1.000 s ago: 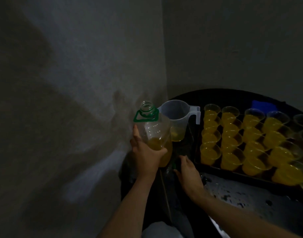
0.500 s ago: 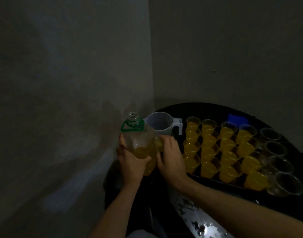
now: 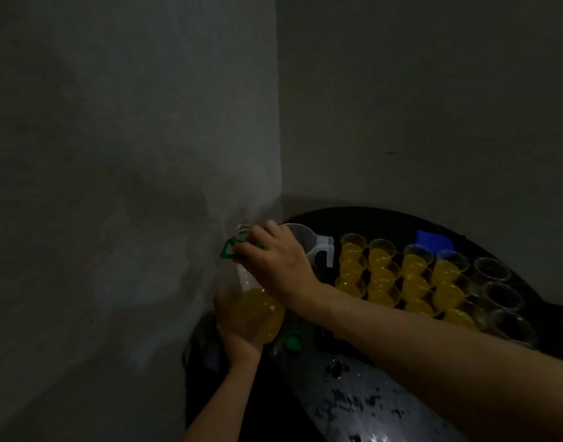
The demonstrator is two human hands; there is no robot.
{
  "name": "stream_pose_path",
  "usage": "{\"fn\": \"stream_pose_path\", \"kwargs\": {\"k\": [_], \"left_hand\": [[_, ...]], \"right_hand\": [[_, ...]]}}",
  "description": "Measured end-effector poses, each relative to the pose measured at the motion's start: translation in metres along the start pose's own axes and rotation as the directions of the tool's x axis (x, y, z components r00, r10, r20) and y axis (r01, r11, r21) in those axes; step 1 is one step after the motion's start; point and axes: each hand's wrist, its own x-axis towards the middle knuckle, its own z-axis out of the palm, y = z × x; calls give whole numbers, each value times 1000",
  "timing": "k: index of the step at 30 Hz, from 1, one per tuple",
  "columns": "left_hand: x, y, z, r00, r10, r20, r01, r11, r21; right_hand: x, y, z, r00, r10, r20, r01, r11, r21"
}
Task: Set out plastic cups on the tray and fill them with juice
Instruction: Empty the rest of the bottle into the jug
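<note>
1. Your left hand (image 3: 238,323) is wrapped round the lower body of the bottle (image 3: 261,311), fingers curled against the part that holds the juice. The bottle stands roughly upright in the wall corner, at the left edge of the surface (image 3: 353,406).
2. Your right hand (image 3: 274,266) lies over the bottle's shoulder, fingers curled round the neck at the green ring (image 3: 226,252). The mouth is uncapped, and the green cap (image 3: 292,341) lies on the surface just beside the bottle's base.
3. The clear jug (image 3: 305,239) stands just behind your right hand and is partly hidden by it. I cannot tell how much it holds.
4. The filled cups (image 3: 382,282) stand in four close rows on the dark tray (image 3: 400,266). Three empty cups (image 3: 503,295) stand just to their right.
5. As I read it, you are taking a two-handed hold to pour from the bottle, most likely into the jug. The task looks far along, with only those empty cups left to fill.
6. The next move calls for a lift and a slow tilt, with the mouth brought over the jug's rim. The bottle is less than half full, so the juice may surge. Your right forearm crosses in front of the filled cups, so keep it clear of them.
</note>
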Motion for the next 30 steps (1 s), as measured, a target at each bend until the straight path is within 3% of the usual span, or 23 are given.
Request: {"fn": "stream_pose_path", "kwargs": {"k": [1,3,5,6,8,13,17,30], "left_hand": [[-3,4,-4,994,-70,-82,64,995,-77],[-8,13,-9,979,-181,-96,156,961,-226],[-1,13,-12,985,-113,-131,111,994,-23],[1,12,-15,998,-30,-52,36,993,113],[4,26,-20,999,-23,-37,30,976,214],[22,68,-43,1000,12,-3,-11,958,287],[36,79,-60,992,120,34,-124,913,390],[57,100,-84,953,243,181,-303,785,540]], "right_hand": [[1,2,1,1000,-21,2,21,1000,-5],[1,6,2,999,-51,10,51,999,-9],[5,12,-3,1000,-31,4,31,1000,3],[8,16,-7,1000,-7,-3,7,1000,17],[15,24,-16,999,37,-6,-37,998,50],[35,45,-26,978,190,91,-199,975,96],[49,61,-31,942,285,176,-311,940,142],[61,93,-35,827,378,415,-497,837,230]]}}
